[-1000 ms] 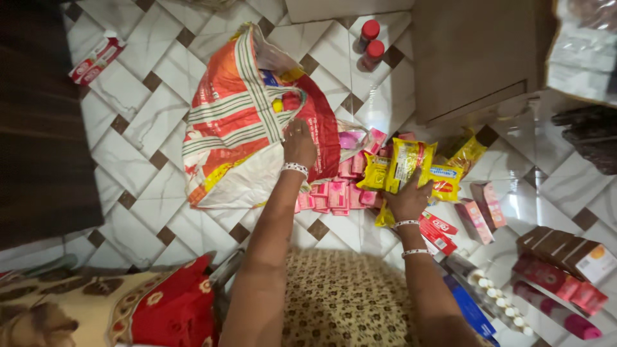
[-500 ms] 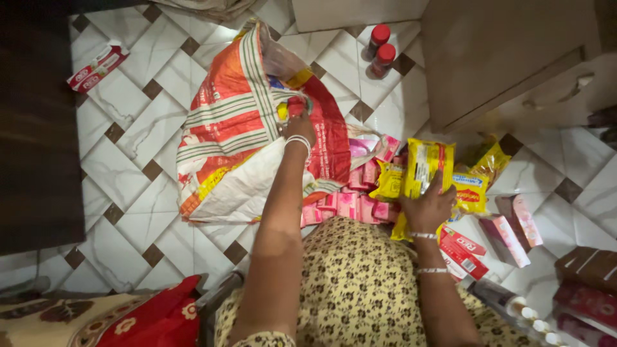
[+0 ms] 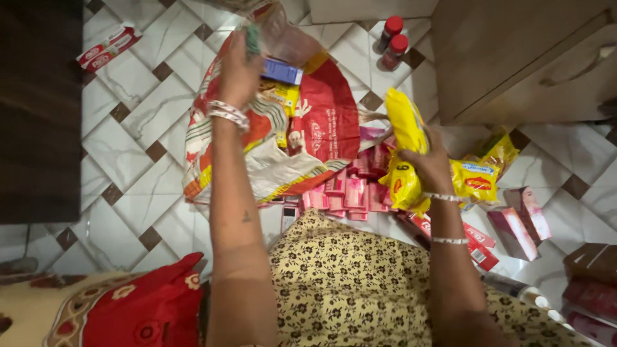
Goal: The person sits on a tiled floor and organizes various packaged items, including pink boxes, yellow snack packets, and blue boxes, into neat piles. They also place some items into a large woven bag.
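Yellow snack packets point(image 3: 405, 154) sit clenched in our right hand point(image 3: 429, 166) above the pink boxes point(image 3: 350, 189), while our left hand point(image 3: 239, 71) grips the striped bag's point(image 3: 308, 128) raised edge on the tiled floor point(image 3: 135, 141).

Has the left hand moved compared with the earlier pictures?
Yes. The left hand went up, away from the person, lifting the edge of the striped bag. It is now level with the red-capped bottles, where before it was well below them.
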